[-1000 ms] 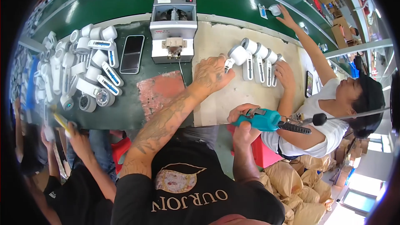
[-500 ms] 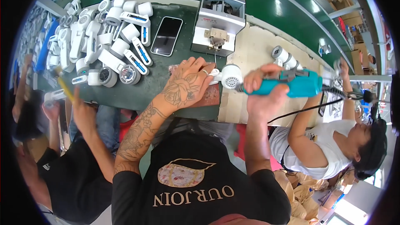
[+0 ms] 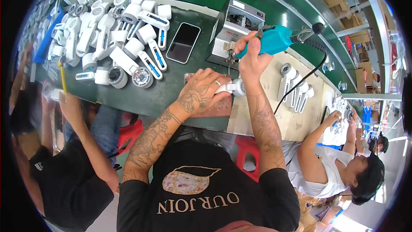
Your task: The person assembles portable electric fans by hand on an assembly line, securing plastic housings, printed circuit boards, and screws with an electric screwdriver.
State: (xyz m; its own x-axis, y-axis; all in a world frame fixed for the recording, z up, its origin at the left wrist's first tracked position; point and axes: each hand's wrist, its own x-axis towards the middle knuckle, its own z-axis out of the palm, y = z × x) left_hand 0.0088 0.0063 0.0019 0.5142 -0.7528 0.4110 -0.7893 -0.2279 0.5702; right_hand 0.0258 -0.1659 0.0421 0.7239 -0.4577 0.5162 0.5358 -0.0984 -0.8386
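Observation:
My left hand point(image 3: 204, 89) is closed over the handle of a white handheld fan point(image 3: 239, 87). The fan lies on a reddish-brown pad point(image 3: 218, 109), its round head sticking out to the right of my fingers. Raised above the table, my right hand point(image 3: 252, 56) grips a teal electric screwdriver point(image 3: 272, 40). The tool's tip is hidden behind my fingers, close to the front of a grey metal box-shaped machine point(image 3: 219, 43), probably a screw feeder.
Many white fans point(image 3: 103, 38) are heaped at left. A phone point(image 3: 183, 43) lies beside them. Several fans point(image 3: 294, 87) stand in a row on cardboard point(image 3: 249, 118) at right. The screwdriver's black cable point(image 3: 300, 81) crosses there. Co-workers point(image 3: 73, 176) point(image 3: 330, 163) sit on both sides.
My right hand has lifted the screwdriver off the fan head and carried it up to the machine. My left hand stays on the fan, whose head has tilted. The whole view has shifted a little.

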